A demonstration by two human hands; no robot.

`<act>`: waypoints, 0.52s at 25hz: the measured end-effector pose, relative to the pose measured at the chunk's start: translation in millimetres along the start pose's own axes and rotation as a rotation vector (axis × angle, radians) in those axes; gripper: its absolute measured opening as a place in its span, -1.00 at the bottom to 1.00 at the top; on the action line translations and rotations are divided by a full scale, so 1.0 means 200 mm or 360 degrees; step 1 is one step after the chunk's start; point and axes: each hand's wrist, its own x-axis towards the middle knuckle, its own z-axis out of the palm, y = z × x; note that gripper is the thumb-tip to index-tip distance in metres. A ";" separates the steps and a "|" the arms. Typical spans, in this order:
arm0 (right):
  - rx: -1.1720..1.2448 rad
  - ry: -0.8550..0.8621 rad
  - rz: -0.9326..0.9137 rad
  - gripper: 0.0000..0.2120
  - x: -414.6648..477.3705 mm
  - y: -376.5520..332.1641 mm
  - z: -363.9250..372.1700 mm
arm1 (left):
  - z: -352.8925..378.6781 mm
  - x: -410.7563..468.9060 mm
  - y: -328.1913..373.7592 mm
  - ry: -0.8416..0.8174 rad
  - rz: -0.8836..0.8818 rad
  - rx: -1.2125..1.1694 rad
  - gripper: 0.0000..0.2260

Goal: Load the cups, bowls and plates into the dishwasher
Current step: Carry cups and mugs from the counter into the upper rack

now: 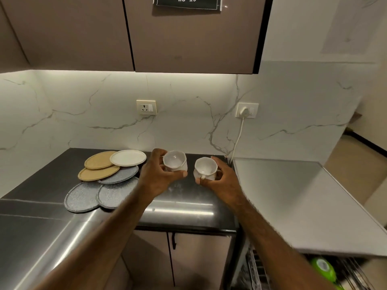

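Observation:
My left hand grips a white cup over the dark countertop. Just to its right, my right hand holds a second white cup with its handle toward me. Both cups are upright and empty. Left of them lie several overlapping plates: a white plate, two tan plates, and grey speckled plates. The open dishwasher rack shows at the bottom right, under a grey worktop.
A pale grey worktop adjoins the counter on the right. A white cable runs down from a wall plug. Brown wall cabinets hang overhead. A green item sits in the rack. Cabinet doors lie below the counter.

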 end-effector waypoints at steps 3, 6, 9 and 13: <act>0.0005 0.0054 0.0156 -0.22 -0.25 -0.01 -0.06 | 0.04 -0.22 0.07 -0.0058 0.0008 -0.0036 -0.32; -0.0064 0.0066 0.0229 -0.14 -0.46 0.00 -0.15 | 0.12 -0.41 0.13 -0.0144 -0.0013 -0.0080 -0.34; -0.0099 0.0120 0.0302 -0.13 -0.65 0.02 -0.30 | 0.25 -0.56 0.21 -0.0238 -0.0022 -0.0113 -0.35; -0.0128 0.0219 0.0401 -0.13 -0.88 0.12 -0.57 | 0.51 -0.73 0.28 -0.0389 -0.0072 -0.0193 -0.37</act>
